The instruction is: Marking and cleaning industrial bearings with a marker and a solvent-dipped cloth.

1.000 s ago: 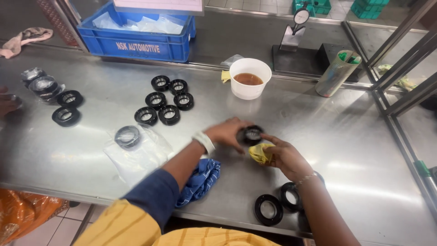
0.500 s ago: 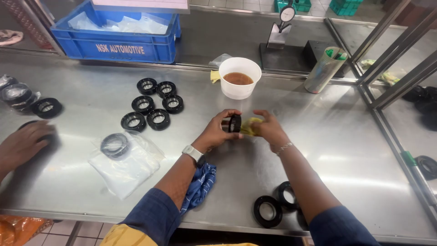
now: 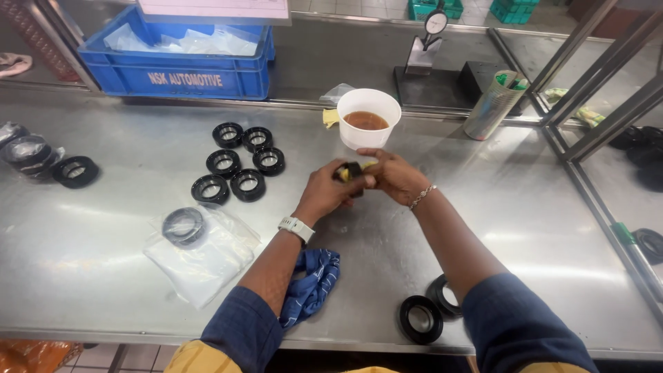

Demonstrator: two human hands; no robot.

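Note:
My left hand (image 3: 330,191) grips a black rubber ring (image 3: 353,170) above the steel table (image 3: 110,290). My right hand (image 3: 394,176) presses a yellow sponge (image 3: 343,173) against that ring, and the sponge is mostly hidden by the fingers. Just beyond both hands stands a white cup of brown liquid (image 3: 368,119). Several black rings (image 3: 238,162) lie grouped to the left. Two more black rings (image 3: 431,309) rest by the near edge, under my right forearm.
A blue cloth (image 3: 312,283) lies under my left forearm. A clear plastic bag with a ring on it (image 3: 197,245) is at left, bagged rings (image 3: 31,153) at far left. A blue crate (image 3: 183,59), a dial gauge (image 3: 428,41) and a cylindrical container (image 3: 494,103) stand behind.
My hands with the ring and sponge rose and moved away from me, toward the white cup. Another person's hand at the left edge has left the view.

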